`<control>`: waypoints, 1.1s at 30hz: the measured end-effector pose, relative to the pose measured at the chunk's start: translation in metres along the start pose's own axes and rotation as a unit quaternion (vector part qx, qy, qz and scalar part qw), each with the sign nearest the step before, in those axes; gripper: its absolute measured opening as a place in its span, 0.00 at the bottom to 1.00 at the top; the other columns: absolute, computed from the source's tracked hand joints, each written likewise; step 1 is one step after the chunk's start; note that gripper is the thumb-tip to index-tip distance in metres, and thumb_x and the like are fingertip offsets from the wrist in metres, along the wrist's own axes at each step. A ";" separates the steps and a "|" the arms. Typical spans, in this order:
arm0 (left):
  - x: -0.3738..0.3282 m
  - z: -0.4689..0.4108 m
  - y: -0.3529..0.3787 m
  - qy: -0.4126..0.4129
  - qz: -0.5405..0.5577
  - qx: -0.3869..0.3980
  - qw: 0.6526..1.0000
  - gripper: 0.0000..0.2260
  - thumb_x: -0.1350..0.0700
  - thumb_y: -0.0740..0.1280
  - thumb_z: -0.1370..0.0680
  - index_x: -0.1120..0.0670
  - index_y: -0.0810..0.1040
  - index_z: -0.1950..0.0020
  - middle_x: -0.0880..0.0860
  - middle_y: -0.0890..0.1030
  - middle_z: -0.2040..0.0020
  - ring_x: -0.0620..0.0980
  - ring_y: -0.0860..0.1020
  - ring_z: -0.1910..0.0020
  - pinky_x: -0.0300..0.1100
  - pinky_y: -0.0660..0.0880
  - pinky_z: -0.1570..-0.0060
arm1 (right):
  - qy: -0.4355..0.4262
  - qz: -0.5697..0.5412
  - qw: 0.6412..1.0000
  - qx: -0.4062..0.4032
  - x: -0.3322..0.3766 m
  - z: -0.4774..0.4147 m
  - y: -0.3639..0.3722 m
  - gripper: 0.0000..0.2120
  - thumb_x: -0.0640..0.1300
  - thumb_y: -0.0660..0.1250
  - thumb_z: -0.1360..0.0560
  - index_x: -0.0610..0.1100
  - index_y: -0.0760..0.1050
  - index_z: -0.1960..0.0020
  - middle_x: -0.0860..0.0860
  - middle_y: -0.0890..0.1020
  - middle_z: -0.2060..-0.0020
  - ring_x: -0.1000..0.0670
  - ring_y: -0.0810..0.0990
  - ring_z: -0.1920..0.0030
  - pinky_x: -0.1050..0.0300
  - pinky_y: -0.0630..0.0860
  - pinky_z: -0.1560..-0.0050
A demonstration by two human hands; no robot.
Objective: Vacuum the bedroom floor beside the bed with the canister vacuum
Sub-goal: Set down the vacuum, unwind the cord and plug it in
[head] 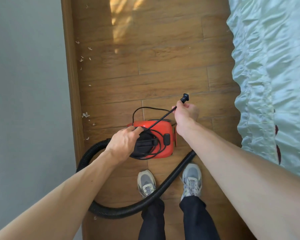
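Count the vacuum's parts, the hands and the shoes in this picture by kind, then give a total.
Red canister: 1
Black hose: 1
Power cord: 1
Hands: 2, left hand, right hand
Shoes: 2
Total: 7
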State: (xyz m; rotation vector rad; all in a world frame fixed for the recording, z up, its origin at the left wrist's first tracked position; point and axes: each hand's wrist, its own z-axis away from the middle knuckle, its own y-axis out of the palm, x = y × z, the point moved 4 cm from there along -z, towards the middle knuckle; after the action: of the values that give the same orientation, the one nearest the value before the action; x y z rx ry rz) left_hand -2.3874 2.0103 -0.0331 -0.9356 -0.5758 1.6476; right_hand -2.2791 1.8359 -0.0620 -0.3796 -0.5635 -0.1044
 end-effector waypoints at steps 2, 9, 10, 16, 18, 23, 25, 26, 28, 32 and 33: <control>-0.017 -0.004 -0.021 -0.002 0.019 -0.022 1.000 0.14 0.62 0.60 0.17 0.52 0.70 0.32 0.53 0.76 0.51 0.60 0.78 0.56 0.49 0.73 0.62 | -0.030 0.000 1.000 -0.005 0.034 0.005 -0.012 0.10 0.44 0.65 0.20 0.44 0.75 0.60 0.52 0.81 0.68 0.48 0.81 0.62 0.51 0.79 0.50; -0.096 -0.020 -0.116 0.000 0.127 -0.121 0.984 0.15 0.64 0.61 0.20 0.51 0.76 0.36 0.54 0.80 0.52 0.62 0.78 0.56 0.54 0.78 0.59 | -0.167 0.011 0.986 -0.022 0.172 0.037 -0.075 0.08 0.46 0.64 0.20 0.46 0.73 0.57 0.47 0.85 0.57 0.50 0.80 0.59 0.57 0.73 0.58; -0.110 -0.021 -0.134 0.006 0.138 -0.138 0.981 0.15 0.64 0.62 0.20 0.52 0.77 0.36 0.54 0.81 0.51 0.62 0.79 0.55 0.54 0.78 0.59 | -0.186 0.009 0.982 -0.026 0.193 0.044 -0.086 0.10 0.46 0.64 0.20 0.48 0.72 0.60 0.47 0.85 0.57 0.50 0.80 0.60 0.57 0.74 0.58; -0.185 -0.011 -0.264 0.022 0.172 -0.228 0.958 0.09 0.62 0.65 0.20 0.56 0.80 0.41 0.54 0.82 0.54 0.59 0.79 0.57 0.52 0.78 0.59 | -0.285 -0.029 0.957 -0.043 0.328 0.104 -0.155 0.08 0.45 0.65 0.21 0.46 0.74 0.59 0.46 0.85 0.58 0.48 0.82 0.60 0.57 0.76 0.60; -0.210 -0.004 -0.311 0.026 0.182 -0.250 0.951 0.09 0.61 0.64 0.20 0.56 0.80 0.41 0.53 0.81 0.56 0.58 0.78 0.59 0.50 0.78 0.59 | -0.322 -0.049 0.944 -0.041 0.376 0.133 -0.177 0.07 0.44 0.65 0.21 0.40 0.77 0.54 0.46 0.85 0.59 0.49 0.81 0.62 0.59 0.74 0.64; -0.275 0.027 -0.429 0.066 0.203 -0.305 0.928 0.09 0.63 0.64 0.19 0.59 0.80 0.41 0.57 0.85 0.54 0.56 0.83 0.58 0.52 0.81 0.57 | -0.420 -0.083 0.902 -0.050 0.494 0.217 -0.234 0.07 0.44 0.67 0.22 0.40 0.77 0.53 0.46 0.84 0.57 0.45 0.83 0.57 0.52 0.79 0.55; -0.301 0.045 -0.476 0.086 0.197 -0.332 0.919 0.08 0.63 0.65 0.19 0.59 0.81 0.42 0.56 0.85 0.55 0.54 0.82 0.59 0.46 0.80 0.59 | -0.460 -0.091 0.881 -0.063 0.536 0.257 -0.261 0.06 0.44 0.67 0.22 0.41 0.77 0.54 0.47 0.84 0.57 0.46 0.82 0.58 0.56 0.75 0.58; -0.314 0.055 -0.499 0.097 0.196 -0.342 0.914 0.08 0.63 0.65 0.19 0.59 0.81 0.43 0.54 0.84 0.56 0.52 0.82 0.61 0.41 0.78 0.62 | -0.478 -0.091 0.871 -0.072 0.554 0.277 -0.275 0.06 0.45 0.67 0.22 0.42 0.77 0.54 0.47 0.84 0.56 0.47 0.82 0.58 0.58 0.73 0.60; -0.337 0.076 -0.544 0.124 0.200 -0.362 0.902 0.07 0.63 0.66 0.20 0.58 0.82 0.45 0.50 0.81 0.61 0.45 0.78 0.67 0.28 0.71 0.68 | -0.512 -0.097 0.850 -0.081 0.590 0.317 -0.303 0.06 0.45 0.68 0.22 0.42 0.77 0.54 0.47 0.84 0.56 0.47 0.82 0.58 0.60 0.72 0.62; -0.380 0.122 -0.628 0.168 0.217 -0.391 0.879 0.06 0.62 0.67 0.21 0.55 0.83 0.48 0.49 0.82 0.61 0.43 0.79 0.66 0.28 0.72 0.67 | -0.571 -0.122 0.806 -0.097 0.650 0.405 -0.362 0.05 0.44 0.70 0.23 0.42 0.80 0.54 0.47 0.85 0.58 0.48 0.83 0.58 0.51 0.81 0.54; -0.390 0.133 -0.647 0.178 0.221 -0.398 0.873 0.06 0.62 0.67 0.21 0.54 0.83 0.49 0.50 0.82 0.62 0.47 0.80 0.65 0.32 0.74 0.67 | -0.585 -0.131 0.794 -0.101 0.662 0.427 -0.375 0.05 0.44 0.70 0.23 0.42 0.80 0.55 0.47 0.85 0.59 0.48 0.83 0.58 0.48 0.81 0.52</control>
State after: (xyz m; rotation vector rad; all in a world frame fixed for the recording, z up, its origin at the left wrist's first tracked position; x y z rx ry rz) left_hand -2.0927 1.8316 0.6518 -2.0569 -0.8444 1.5595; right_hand -2.0099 1.6547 0.7477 -0.5578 -1.8608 -0.1946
